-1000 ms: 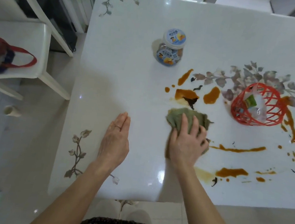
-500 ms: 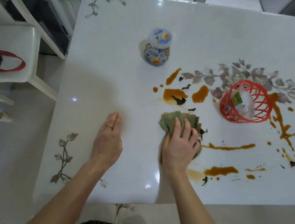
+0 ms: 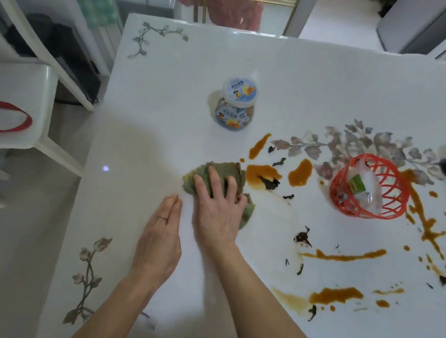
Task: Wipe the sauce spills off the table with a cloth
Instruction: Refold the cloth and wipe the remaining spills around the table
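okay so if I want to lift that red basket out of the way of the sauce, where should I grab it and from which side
Probably the upper rim of the red basket, taken from above. It is tipped, its open mouth facing up and toward the left, so the lattice rim is exposed there. A wrapper lies loose inside, so lift it mouth-up. Sauce runs along its right side, so come in from the left.

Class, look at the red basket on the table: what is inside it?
Inside the red basket: crumpled clear plastic and a green-labelled packet. Whatever lies beneath the plastic is hidden.
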A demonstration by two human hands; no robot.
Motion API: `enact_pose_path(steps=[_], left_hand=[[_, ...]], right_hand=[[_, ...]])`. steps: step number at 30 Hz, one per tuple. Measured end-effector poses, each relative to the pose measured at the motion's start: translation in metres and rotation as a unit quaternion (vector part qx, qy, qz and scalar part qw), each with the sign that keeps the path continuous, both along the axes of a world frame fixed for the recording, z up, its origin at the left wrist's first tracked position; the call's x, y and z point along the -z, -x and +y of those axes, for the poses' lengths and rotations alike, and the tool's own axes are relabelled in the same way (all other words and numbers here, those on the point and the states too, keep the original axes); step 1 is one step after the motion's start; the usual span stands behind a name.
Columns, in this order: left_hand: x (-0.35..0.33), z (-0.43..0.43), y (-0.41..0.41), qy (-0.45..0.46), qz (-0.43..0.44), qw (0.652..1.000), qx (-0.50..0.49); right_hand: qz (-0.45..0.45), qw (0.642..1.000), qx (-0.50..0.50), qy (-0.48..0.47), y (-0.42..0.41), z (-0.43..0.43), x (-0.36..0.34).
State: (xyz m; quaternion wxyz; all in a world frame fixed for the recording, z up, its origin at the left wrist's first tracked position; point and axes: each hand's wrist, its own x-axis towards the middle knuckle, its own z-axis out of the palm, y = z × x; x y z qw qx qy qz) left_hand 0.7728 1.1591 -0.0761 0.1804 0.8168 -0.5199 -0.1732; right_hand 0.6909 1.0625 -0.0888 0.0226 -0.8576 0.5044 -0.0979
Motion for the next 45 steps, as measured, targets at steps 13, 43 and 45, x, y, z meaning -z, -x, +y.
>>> enact_pose_path(steps=[13,43,45], left_hand=[[0.001,-0.059,-0.008,0.01,-0.013,0.997,0.08],[-0.005,-0.139,-0.016,0.039,0.03,0.986,0.159],[-0.004,-0.141,-0.017,0.029,0.032,0.986,0.162]], right_hand=[[-0.007,0.965,0.259,-0.041,0.038,-0.016,-0.006],[-0.076,0.969,0.233,-0.026,0.005,-0.097,-0.023],[-0.04,0.975,0.213,-0.052,0.0,-0.115,-0.024]])
